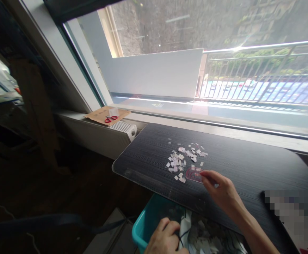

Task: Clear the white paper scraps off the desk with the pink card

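In my right hand (220,187) is a clear pinkish plastic protractor (191,174), pinched at its right end between thumb and fingers. It lies low over the dark tabletop, touching or nearly touching it. Several small white paper scraps (174,164) are scattered just beyond and left of it. Below the table edge, my left hand (164,238) has its fingers curled at the near side of a teal bin (140,225). A white cloth or bag with dark lines (185,225) hangs beside those fingers. Paper bits (207,236) fill the right part of the bin.
The dark table (238,158) stands against a bright window. On the sill at left, red-handled scissors (111,119) lie on a brown envelope (96,115), above a white radiator (123,129). A dark-edged, blurred-out object (288,215) rests at the table's right.
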`<state>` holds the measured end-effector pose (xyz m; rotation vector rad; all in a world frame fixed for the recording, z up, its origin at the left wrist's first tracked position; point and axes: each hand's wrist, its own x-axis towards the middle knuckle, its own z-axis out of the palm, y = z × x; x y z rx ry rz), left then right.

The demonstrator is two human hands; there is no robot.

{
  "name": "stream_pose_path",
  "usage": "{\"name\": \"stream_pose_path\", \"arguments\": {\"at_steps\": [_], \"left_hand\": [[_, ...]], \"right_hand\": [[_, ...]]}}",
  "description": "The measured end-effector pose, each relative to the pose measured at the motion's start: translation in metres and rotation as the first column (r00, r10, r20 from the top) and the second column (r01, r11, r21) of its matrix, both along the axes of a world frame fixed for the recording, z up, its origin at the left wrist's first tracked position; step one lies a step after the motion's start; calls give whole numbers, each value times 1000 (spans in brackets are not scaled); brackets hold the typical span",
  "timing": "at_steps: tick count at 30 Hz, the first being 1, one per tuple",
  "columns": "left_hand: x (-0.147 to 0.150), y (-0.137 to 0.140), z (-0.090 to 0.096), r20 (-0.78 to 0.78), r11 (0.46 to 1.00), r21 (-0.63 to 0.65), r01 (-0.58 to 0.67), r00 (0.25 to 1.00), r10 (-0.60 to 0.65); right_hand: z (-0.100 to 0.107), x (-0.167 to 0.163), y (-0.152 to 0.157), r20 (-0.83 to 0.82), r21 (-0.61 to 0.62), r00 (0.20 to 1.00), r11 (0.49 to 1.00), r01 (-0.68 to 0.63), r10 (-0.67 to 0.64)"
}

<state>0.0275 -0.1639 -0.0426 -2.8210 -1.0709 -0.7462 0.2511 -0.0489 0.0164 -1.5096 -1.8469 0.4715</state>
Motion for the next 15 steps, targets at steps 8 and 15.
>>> {"name": "stream_pose_path", "arguments": {"at_steps": [8, 15], "left_hand": [[3, -1, 5, 27, 999, -33, -8, 1000, 9], [0, 0, 4, -10, 999, -31, 10, 1000, -10]], "right_hand": [[-3, 2, -1, -66, -117, 996, 992, 53, -61], [-5, -4, 0, -110, -97, 994, 995, -13, 3]]}}
